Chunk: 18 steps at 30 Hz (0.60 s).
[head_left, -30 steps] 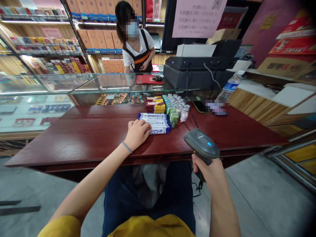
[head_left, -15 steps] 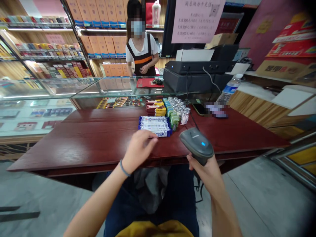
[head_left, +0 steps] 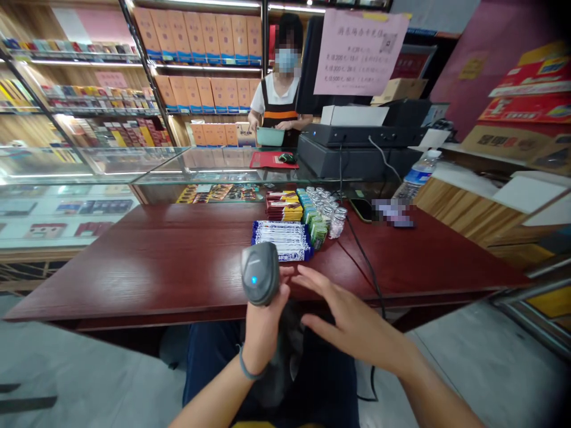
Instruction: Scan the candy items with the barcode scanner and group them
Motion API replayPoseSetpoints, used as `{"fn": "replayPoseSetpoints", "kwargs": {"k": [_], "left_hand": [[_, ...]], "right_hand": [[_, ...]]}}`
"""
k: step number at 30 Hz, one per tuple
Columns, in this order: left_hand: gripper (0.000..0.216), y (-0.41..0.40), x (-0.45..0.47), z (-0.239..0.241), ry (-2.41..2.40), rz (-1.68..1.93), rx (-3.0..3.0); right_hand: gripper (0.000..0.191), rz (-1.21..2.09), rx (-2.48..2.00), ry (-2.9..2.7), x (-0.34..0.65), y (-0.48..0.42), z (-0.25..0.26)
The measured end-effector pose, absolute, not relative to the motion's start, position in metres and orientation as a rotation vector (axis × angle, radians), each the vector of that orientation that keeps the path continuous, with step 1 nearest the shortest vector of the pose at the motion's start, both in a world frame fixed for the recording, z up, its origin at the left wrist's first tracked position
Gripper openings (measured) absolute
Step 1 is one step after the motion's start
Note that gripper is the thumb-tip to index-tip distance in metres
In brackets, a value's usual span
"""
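Observation:
My left hand (head_left: 263, 327) grips the handle of a grey barcode scanner (head_left: 260, 273) with a blue light, held upright over the near edge of the dark red table (head_left: 156, 261). Just to its right, my right hand (head_left: 352, 321) is open with fingers spread and holds nothing. The scanner's black cable (head_left: 363, 255) runs across the table. Beyond the scanner lie blue-and-white packs (head_left: 283, 238), red-and-yellow packs (head_left: 282, 206), green boxes (head_left: 314, 223) and small clear bottles (head_left: 330, 208).
A glass display counter (head_left: 134, 172) stands behind the table, with a black register and printer (head_left: 357, 142) on it. A person in an apron (head_left: 281, 95) stands behind it holding a teal box. A water bottle (head_left: 414, 172) and a phone (head_left: 362, 209) sit at right.
The scanner has passed from my right hand to my left hand and moved left. My left hand left the blue-and-white packs. The person behind the counter moved right and picked up a teal box.

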<state>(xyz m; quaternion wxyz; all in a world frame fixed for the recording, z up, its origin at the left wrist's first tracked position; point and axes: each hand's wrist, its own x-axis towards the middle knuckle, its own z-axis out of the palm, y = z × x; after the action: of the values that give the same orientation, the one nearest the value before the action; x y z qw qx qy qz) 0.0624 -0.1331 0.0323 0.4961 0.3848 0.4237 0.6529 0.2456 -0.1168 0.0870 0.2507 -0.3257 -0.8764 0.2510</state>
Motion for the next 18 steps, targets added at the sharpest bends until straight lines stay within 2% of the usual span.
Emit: {"fn": "replayPoseSetpoints", "kwargs": {"k": [2, 6, 9, 14, 18], "left_hand": [[0.034, -0.127, 0.049, 0.039, 0.990, 1.710, 0.757], [0.029, -0.112, 0.011, 0.055, 0.927, 1.911, 0.475], [0.022, -0.099, -0.024, 0.062, 0.926, 1.942, 0.308], [0.006, -0.079, -0.074, 0.062, 1.074, 1.774, 0.134], [0.020, -0.068, -0.101, 0.065, 1.336, 1.445, 0.328]], "right_hand": [[0.047, 0.519, -0.963, -2.356, 0.259, -0.103, 0.103], [0.017, 0.365, -1.126, -2.041, 0.285, -0.068, 0.121], [0.017, 0.431, -1.123, -1.815, 0.306, -0.035, 0.123], [0.023, 0.175, -1.148, -1.514, 0.364, 0.041, 0.117], [0.030, -0.027, -1.294, -1.342, 0.437, 0.103, 0.098]]}}
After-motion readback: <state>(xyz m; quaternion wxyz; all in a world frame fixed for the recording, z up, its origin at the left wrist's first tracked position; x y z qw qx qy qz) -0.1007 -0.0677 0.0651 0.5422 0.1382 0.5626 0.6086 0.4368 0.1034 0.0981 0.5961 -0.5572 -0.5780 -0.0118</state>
